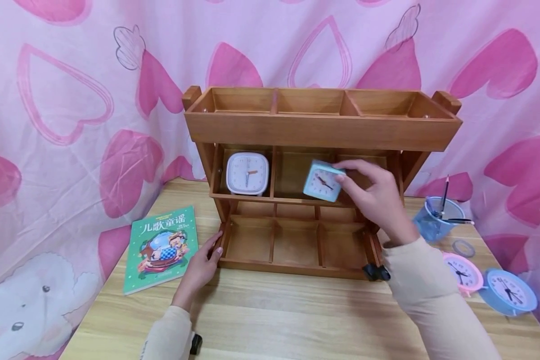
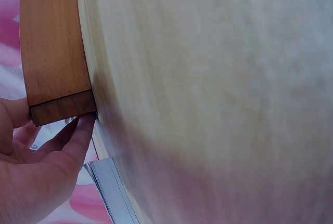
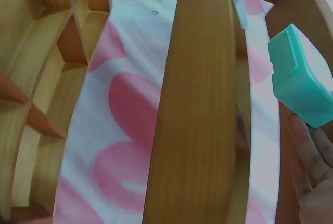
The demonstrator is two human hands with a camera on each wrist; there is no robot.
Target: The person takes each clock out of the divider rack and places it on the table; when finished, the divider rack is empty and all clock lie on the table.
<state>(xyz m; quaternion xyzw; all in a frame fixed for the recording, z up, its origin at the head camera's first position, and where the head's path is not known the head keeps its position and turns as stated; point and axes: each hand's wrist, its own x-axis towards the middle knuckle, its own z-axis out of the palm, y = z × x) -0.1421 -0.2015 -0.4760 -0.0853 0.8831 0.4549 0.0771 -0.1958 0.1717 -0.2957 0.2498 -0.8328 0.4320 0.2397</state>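
Observation:
My right hand [image 1: 378, 197] pinches a small turquoise square alarm clock [image 1: 322, 182] by its upper right side, in front of the middle tier of a wooden shelf rack [image 1: 319, 131]. The clock is tilted, its face towards the head camera. In the right wrist view the clock [image 3: 304, 89] shows its turquoise side above the fingertips. A white rounded-square alarm clock [image 1: 247, 170] stands in the left compartment of that tier. Down at the rack's lower left corner, my left hand [image 1: 200, 272] holds the wood, the corner between thumb and fingers in the left wrist view.
Left of the rack lies a green children's book [image 1: 162, 250]. At the right are a blue pen cup [image 1: 436, 227] with pencils, a tape ring [image 1: 463, 248], a pink round alarm clock [image 1: 461, 272] and a blue one [image 1: 508, 292]. A pink heart-patterned curtain [image 1: 234, 65] hangs behind.

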